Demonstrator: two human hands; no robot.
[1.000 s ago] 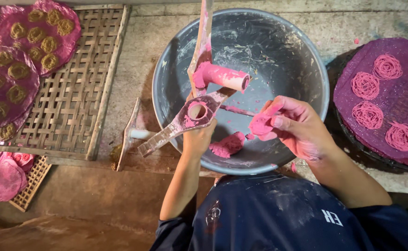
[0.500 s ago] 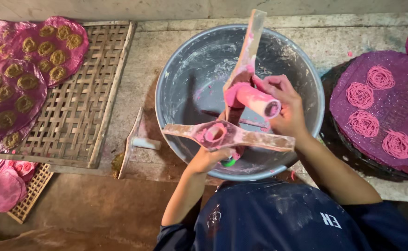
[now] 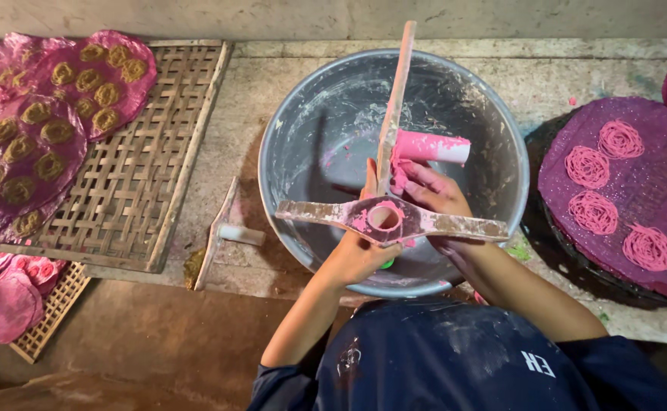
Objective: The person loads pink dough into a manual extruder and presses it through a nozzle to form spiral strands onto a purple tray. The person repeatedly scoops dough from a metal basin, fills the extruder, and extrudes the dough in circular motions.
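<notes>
Head view, looking straight down: a wide, round metal basin (image 3: pixel 493 129) of dull grey sits on a rough stone ledge (image 3: pixel 577 72), its inner wall smeared with dried whitish paste and faint pink streaks. Above the basin's 6 o'clock rim is a wooden dough press (image 3: pixel 390 217): a flat crossbar caked in flour, with a round hole at its middle ringed in pink dough, and a long narrow handle rising toward 12 o'clock. A short pink-coated cylinder, the plunger (image 3: pixel 432 147), juts from the handle toward 3 o'clock. The left hand (image 3: pixel 356 255) grips the press from beneath at the centre, fingers curled shut around its barrel. The right hand (image 3: pixel 432 190) rests just behind the crossbar, fingers bent and pink-stained, touching the foot of the plunger; whether they clasp it firmly cannot be told.

At 3 o'clock from the basin lies a round tray under a purple sheet (image 3: pixel 653 164), bearing four spirals of thin pink dough strings (image 3: pixel 593 211). At 9 o'clock a woven bamboo mat (image 3: pixel 132 183) of open lattice carries glossy magenta sheets dotted with brownish coils (image 3: pixel 94 76). Between mat and basin lies a small wooden scraper (image 3: pixel 223 232) with a stubby handle. At 8 o'clock, a second small lattice holds flat pink discs (image 3: pixel 6 304).
</notes>
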